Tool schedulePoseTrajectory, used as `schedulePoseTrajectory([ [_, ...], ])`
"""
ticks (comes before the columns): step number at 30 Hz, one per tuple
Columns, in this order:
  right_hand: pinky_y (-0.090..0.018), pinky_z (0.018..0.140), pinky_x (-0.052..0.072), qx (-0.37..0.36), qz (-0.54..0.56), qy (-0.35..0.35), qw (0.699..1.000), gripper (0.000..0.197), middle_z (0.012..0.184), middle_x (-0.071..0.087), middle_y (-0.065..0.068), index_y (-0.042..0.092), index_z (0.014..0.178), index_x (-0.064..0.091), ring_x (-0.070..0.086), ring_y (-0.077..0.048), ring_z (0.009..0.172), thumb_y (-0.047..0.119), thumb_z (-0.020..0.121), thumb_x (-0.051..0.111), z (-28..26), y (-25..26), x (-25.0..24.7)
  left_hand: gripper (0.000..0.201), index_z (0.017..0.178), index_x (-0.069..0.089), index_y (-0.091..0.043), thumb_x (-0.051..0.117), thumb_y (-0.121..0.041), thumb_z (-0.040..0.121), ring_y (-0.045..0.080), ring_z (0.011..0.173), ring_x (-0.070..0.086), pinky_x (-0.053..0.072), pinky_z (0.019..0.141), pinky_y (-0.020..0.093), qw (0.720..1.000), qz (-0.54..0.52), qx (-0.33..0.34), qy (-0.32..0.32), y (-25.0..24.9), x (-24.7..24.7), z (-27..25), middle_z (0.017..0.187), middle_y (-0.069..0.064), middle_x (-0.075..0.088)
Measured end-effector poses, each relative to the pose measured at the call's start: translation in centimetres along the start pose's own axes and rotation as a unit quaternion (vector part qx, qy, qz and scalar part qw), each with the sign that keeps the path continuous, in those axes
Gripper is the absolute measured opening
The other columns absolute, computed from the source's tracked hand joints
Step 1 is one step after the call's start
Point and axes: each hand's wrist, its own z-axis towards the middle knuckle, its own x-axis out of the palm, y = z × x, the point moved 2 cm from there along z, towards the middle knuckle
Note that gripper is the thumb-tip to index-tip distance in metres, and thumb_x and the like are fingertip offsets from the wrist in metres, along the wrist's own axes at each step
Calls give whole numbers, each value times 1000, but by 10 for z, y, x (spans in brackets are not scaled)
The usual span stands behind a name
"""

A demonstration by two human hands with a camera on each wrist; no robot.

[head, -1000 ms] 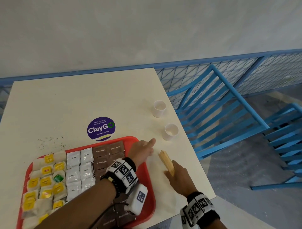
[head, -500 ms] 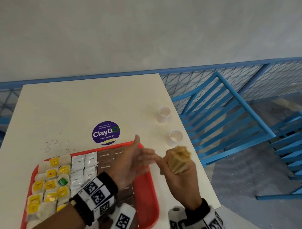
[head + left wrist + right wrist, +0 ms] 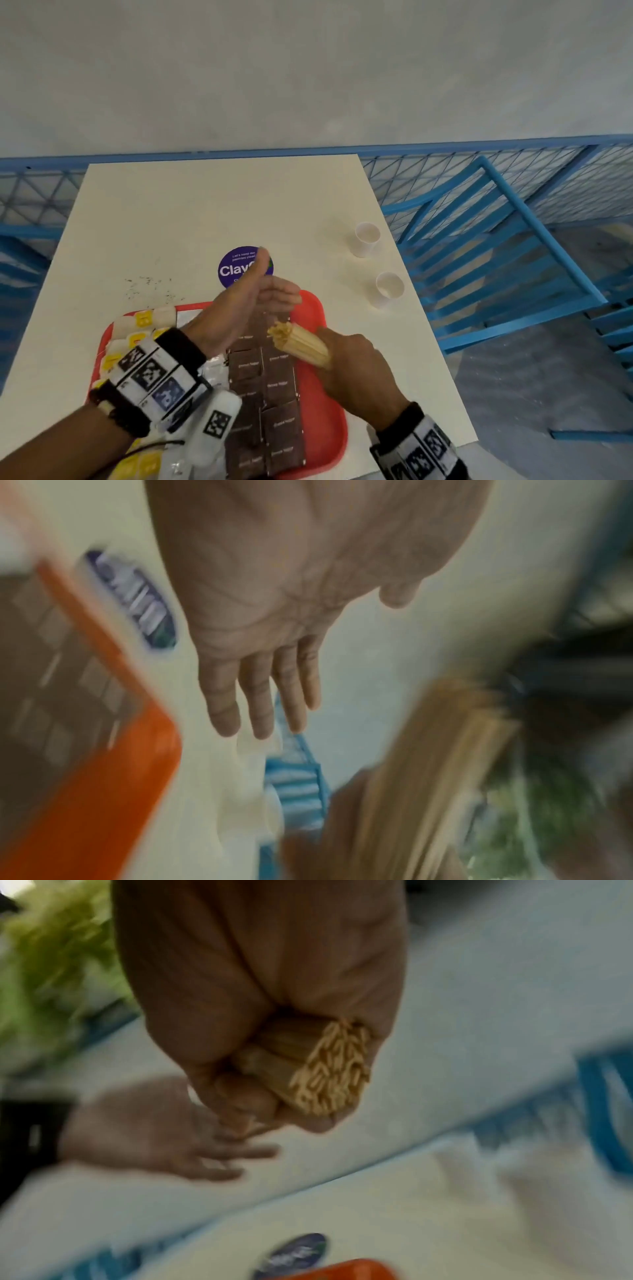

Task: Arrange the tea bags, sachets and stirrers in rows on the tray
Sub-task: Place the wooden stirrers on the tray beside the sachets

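Observation:
My right hand (image 3: pixel 356 370) grips a bundle of wooden stirrers (image 3: pixel 298 342) above the right part of the red tray (image 3: pixel 329 404); the wrist view shows the stirrers' ends (image 3: pixel 332 1069) poking out of the fist. My left hand (image 3: pixel 253 305) hovers palm up over the tray's far edge, fingers (image 3: pixel 260 696) straight, thumb raised, holding nothing. On the tray lie rows of brown sugar sachets (image 3: pixel 277 394), white sachets (image 3: pixel 212 370) and yellow-labelled tea bags (image 3: pixel 144 318); my left arm hides part of them.
Two white paper cups (image 3: pixel 367 238) (image 3: pixel 388 289) stand on the cream table (image 3: pixel 171 212) right of the tray. A purple round sticker (image 3: pixel 236 267) lies beyond the tray, dark crumbs (image 3: pixel 147 286) to its left. A blue chair (image 3: pixel 513 274) and blue railing flank the table's right edge.
My right hand has lifted the stirrer bundle off the table and carried it left over the tray. My left hand has risen from the tray edge and turned palm up.

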Motion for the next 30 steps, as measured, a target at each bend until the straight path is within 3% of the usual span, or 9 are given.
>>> schedulePoseTrajectory([
  [3, -37, 75, 44, -6, -68, 41, 997, 37, 108, 63, -9, 29, 131, 42, 60, -36, 99, 32, 94, 46, 4, 15, 8, 102, 97, 74, -15, 24, -99, 66, 9, 98, 69, 48, 100, 43, 965, 257, 38, 12, 6, 19, -7, 101, -7, 76],
  [7, -39, 78, 47, -12, -54, 42, 998, 40, 108, 63, -9, 29, 132, 42, 60, -36, 98, 41, 94, 47, 5, 25, 10, 105, 77, 66, -6, 17, -98, 68, 12, 69, 55, 52, 76, 40, 914, 385, 126, 1, 23, 29, -9, 79, 15, 66],
  [13, -34, 68, 36, 27, -41, 8, 999, 39, 101, 62, -9, 21, 119, 45, 59, -37, 93, 45, 90, 36, 5, 25, 14, 80, 54, 50, -21, 3, -73, 91, 9, 52, 49, 44, 61, 22, 737, 628, 229, -102, 31, 33, -11, 55, -5, 52],
  [15, -32, 69, 37, 16, 14, -2, 1000, 48, 103, 66, -6, 26, 119, 46, 60, -36, 90, 56, 84, 32, 0, 32, 11, 70, 57, 57, -24, 12, -55, 100, 8, 53, 50, 35, 61, 14, 730, 624, 263, -87, 25, 34, -10, 57, -8, 59],
  [17, -26, 71, 40, 3, 112, 8, 994, 41, 105, 69, 4, 28, 123, 50, 64, -22, 88, 51, 89, 51, -11, 36, 2, 64, 62, 62, -17, 18, -46, 98, 14, 53, 51, 30, 56, 23, 699, 646, 297, -70, 20, 31, -7, 62, -1, 63],
  [20, -17, 74, 48, 35, 366, 142, 919, 20, 94, 70, 13, 23, 113, 60, 65, -2, 82, 25, 93, 65, -27, 32, 2, 61, 51, 54, -12, 24, -41, 96, 21, 42, 45, 24, 44, 24, 655, 657, 374, 5, 28, 32, -2, 49, 4, 52],
  [23, -27, 77, 52, 71, 472, 223, 850, 14, 90, 71, -2, 3, 101, 67, 65, -17, 82, 14, 96, 62, -34, 23, 10, 54, 47, 43, -16, 34, -33, 97, 19, 37, 37, 32, 44, 28, 665, 628, 398, 62, 47, 32, 6, 43, -2, 40],
  [28, -22, 58, 45, 109, 453, 215, 859, 15, 66, 59, 4, 14, 85, 59, 54, -8, 57, 4, 96, 55, -27, 14, 27, 50, 61, 52, -14, 29, -40, 98, 19, 51, 45, 45, 53, 38, 726, 590, 354, -2, 81, 28, 17, 58, -2, 47],
  [30, -27, 55, 49, 140, 413, 202, 877, 8, 67, 57, 0, 12, 92, 56, 53, -12, 56, 6, 96, 52, -19, 3, 39, 50, 83, 55, -18, 21, -53, 96, 17, 72, 54, 50, 72, 37, 801, 534, 265, -60, 90, 24, 23, 83, -3, 56],
])
